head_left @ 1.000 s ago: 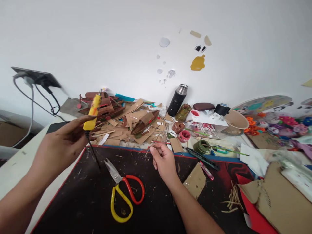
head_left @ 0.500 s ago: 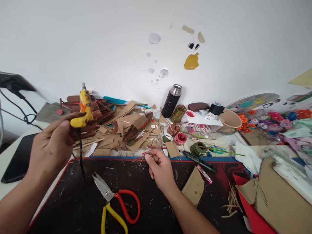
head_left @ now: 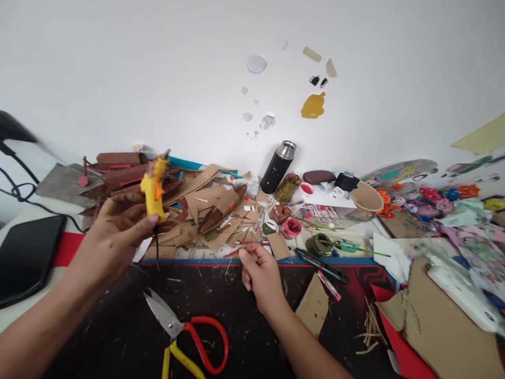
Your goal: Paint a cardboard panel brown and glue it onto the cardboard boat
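Note:
My left hand (head_left: 122, 226) holds a yellow hot glue gun (head_left: 153, 192) up over the left of the table, its nozzle pointing upward and its cord hanging below. Near the mat's far edge, my right hand (head_left: 262, 273) is closed in a pinch, thumb against fingers. A thin reddish strip (head_left: 232, 253) and fine strands show at its fingertips; exactly what they are is too small to tell. Scissors with one red and one yellow handle (head_left: 185, 329) lie on the dark mat (head_left: 118, 326) between my hands, blades partly apart.
Behind my hands lie cardboard scraps (head_left: 197, 202) and a brown model boat (head_left: 223, 210). A black thermos (head_left: 278, 167) and paint jars (head_left: 292, 228) stand at the back. To the right are a cardboard piece (head_left: 314, 305), a marker (head_left: 321, 265) and twine pieces (head_left: 369, 329). A phone (head_left: 31, 258) lies left.
My left hand has moved right with the glue gun, which now tips to the right instead of standing nearly upright. The right hand keeps its pinch in almost the same place. The view has shifted slightly.

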`<act>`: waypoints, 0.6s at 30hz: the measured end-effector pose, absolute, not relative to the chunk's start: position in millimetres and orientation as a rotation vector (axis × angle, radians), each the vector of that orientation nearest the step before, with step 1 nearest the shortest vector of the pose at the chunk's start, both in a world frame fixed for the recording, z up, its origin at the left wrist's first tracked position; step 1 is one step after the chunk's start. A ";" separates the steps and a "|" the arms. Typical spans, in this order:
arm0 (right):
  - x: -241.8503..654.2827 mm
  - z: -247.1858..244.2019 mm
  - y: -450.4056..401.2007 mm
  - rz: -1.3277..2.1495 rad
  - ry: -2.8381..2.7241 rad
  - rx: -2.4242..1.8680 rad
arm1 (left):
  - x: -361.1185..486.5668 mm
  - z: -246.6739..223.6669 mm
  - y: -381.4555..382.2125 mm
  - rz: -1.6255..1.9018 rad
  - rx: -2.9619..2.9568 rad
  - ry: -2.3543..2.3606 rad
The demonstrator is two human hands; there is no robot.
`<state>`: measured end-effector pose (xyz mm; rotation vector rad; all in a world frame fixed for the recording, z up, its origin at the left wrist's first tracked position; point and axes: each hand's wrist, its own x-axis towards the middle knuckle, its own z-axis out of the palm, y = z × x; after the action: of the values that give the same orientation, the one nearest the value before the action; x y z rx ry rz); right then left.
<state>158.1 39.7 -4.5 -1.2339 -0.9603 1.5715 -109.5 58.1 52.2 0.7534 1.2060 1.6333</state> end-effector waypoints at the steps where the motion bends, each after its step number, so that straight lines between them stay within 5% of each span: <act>1: 157.6 -3.4 40.4 1.578 -0.943 -1.231 | -107.6 49.2 56.2 1.623 0.698 1.159; 7: 153.1 11.5 49.5 1.584 -0.896 -1.166 | -96.6 42.7 43.3 1.352 0.399 1.167; 18: 142.3 14.9 68.2 1.448 -0.867 -1.066 | -74.2 30.7 18.8 1.357 0.492 1.156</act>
<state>142.3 68.2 14.9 -1.0657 -0.8666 1.4479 -74.2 18.8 30.7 0.4925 1.1564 1.3567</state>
